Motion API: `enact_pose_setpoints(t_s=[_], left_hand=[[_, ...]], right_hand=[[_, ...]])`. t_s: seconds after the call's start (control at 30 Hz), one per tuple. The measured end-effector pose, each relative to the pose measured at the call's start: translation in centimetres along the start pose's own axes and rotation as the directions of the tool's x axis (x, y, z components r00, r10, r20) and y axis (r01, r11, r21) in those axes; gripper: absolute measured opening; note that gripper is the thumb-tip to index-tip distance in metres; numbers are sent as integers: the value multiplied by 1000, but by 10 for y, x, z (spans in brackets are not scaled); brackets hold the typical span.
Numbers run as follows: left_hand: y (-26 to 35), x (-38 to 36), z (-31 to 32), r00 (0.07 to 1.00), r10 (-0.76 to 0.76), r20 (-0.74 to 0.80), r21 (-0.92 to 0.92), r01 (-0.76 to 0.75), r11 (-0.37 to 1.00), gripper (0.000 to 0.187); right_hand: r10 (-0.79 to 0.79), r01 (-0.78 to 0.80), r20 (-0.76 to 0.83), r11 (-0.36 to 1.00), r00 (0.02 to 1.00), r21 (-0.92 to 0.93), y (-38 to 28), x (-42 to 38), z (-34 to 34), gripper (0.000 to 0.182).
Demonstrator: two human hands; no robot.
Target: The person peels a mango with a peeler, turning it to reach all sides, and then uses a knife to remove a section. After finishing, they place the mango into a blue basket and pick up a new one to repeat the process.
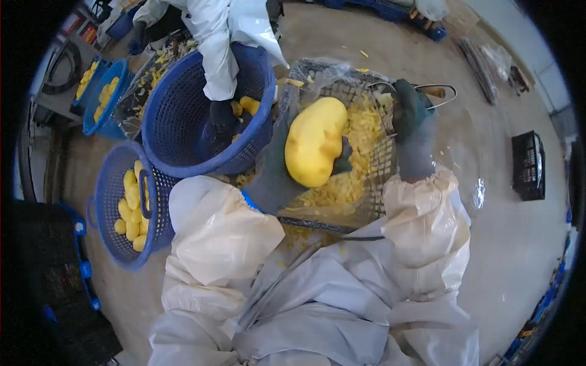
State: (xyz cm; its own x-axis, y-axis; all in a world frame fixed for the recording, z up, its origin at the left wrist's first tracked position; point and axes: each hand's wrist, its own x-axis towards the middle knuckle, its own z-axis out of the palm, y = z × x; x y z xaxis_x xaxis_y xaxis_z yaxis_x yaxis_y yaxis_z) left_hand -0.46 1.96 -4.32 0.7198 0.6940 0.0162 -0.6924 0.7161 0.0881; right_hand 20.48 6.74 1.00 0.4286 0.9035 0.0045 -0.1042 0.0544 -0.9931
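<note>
Produce [314, 143], yellow & lumpy, lay grasped in the L hand [276, 174] over the crate [323, 226] w/ scraps [360, 143], best kept steady, fingertips tucked low, as the R hand [412, 116] was by a wire loop [456, 92], grip unclear.

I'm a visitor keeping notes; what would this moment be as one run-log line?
left hand: holds yellow produce | right hand: holds wood-handled tool, apart from produce | below: crate with yellow peelings

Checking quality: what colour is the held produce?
The produce is yellow with brownish patches; see head view.
</note>
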Motion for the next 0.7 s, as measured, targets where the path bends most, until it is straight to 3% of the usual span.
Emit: enact_pose_setpoints(t_s=[0.07,0.1,0.2,0.23,0.27,0.33,0.4,0.43,0.5,0.53,0.57,0.6,0.67,0.7], left_hand=[[-2,-5,4,956,257,-140,122,-241,963,57],[-1,-8,7,936,289,-203,125,-267,955,56],[8,-11,-2,930,312,-196,54,-307,950,53],[8,-11,-4,916,387,-104,154,-369,916,51],[6,-10,-5,894,447,-7,245,-432,868,49],[9,-10,-10,893,433,119,231,-449,863,46],[21,-5,-18,929,314,195,49,-329,943,43],[26,-2,-26,935,323,143,18,-329,944,46],[29,0,-41,944,328,30,-46,-327,944,53],[27,0,-44,926,377,-10,6,-377,926,50],[23,-1,-44,903,426,-49,57,-423,904,48],[20,-1,-43,877,473,-85,111,-464,879,46],[25,1,-50,902,431,31,109,-432,896,46],[27,0,-53,908,410,85,109,-417,902,47]], right_hand=[[-9,13,117,999,993,-33,-1,-16,1,20],[-66,76,148,995,987,-65,4,-20,8,20],[-113,121,275,993,955,-13,11,-27,21,20],[-69,116,252,977,965,-177,0,-37,19,24],[-45,89,265,983,963,-158,-7,-43,21,20],[11,28,287,991,958,-131,-17,-54,22,17],[-41,78,292,990,956,-117,-30,-70,30,17],[-67,103,293,989,954,-109,-33,-77,36,17],[-53,23,306,995,951,102,-24,-89,51,17],[-46,-20,312,979,949,205,-18,-92,55,17],[-50,80,325,994,944,-81,-14,-93,57,18],[-58,121,325,977,944,-176,-14,-92,54,18],[-86,206,328,913,941,-352,-22,-87,52,18],[-68,104,312,989,948,-101,-25,-89,50,18]])
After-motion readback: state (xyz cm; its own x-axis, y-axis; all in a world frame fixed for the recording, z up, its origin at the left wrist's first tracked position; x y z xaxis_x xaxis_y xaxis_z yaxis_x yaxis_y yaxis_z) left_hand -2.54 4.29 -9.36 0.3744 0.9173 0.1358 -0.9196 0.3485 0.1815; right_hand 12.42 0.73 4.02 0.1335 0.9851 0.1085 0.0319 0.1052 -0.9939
